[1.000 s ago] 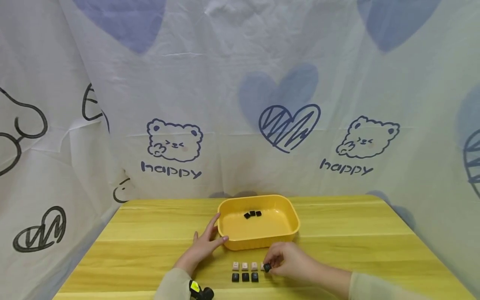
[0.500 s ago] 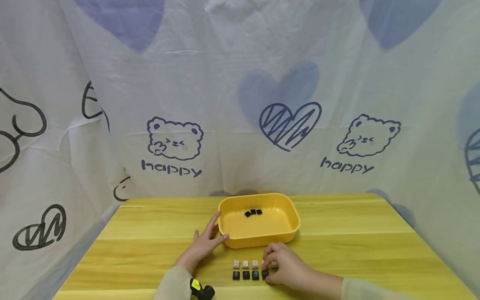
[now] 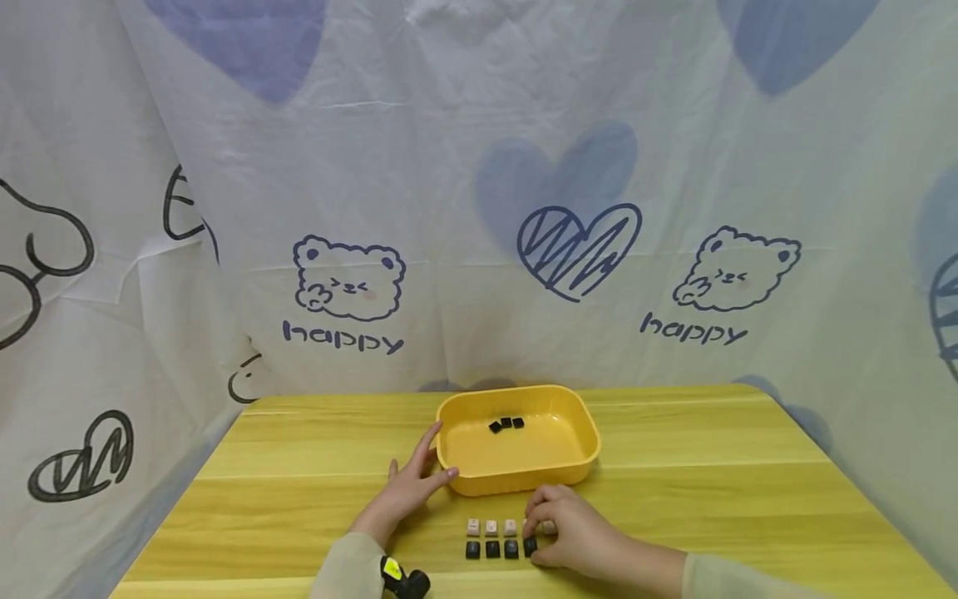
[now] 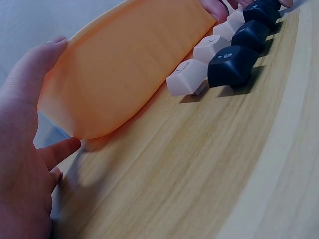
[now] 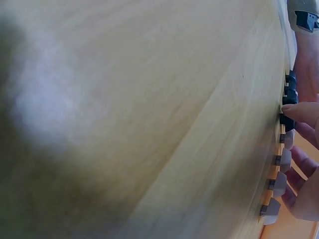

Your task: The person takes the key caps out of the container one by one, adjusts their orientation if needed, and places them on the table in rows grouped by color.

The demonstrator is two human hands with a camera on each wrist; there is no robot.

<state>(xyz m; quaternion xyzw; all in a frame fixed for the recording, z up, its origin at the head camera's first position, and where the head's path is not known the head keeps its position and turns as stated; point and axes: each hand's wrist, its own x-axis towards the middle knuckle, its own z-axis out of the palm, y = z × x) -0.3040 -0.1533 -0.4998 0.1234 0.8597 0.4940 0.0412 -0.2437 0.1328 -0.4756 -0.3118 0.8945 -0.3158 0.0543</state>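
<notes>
In the head view a row of black keycaps (image 3: 492, 549) stands in front of a row of white keycaps (image 3: 491, 527) on the table. My right hand (image 3: 572, 532) pinches the black keycap (image 3: 530, 547) at the right end of its row, which rests on the table in line with the others. Its fingers partly hide the white keycaps behind. My left hand (image 3: 407, 489) touches the left side of a yellow plastic tub (image 3: 516, 482), fingers spread, with the thumb at the near left corner. From the left wrist, straight fingers (image 4: 62, 152) touch the tub's outer wall.
Inside the tub, several small black pieces (image 3: 506, 423) lie near the back. A wood-grain table (image 3: 711, 482) reaches back to a printed cloth (image 3: 464, 333) hung behind it. Another cloth (image 3: 82, 374) hangs at the left. A black device (image 3: 407, 582) is strapped at the left wrist.
My right hand has brought the black keycap nearer to me and down to the right end of the black row. My left hand has stayed at the tub.
</notes>
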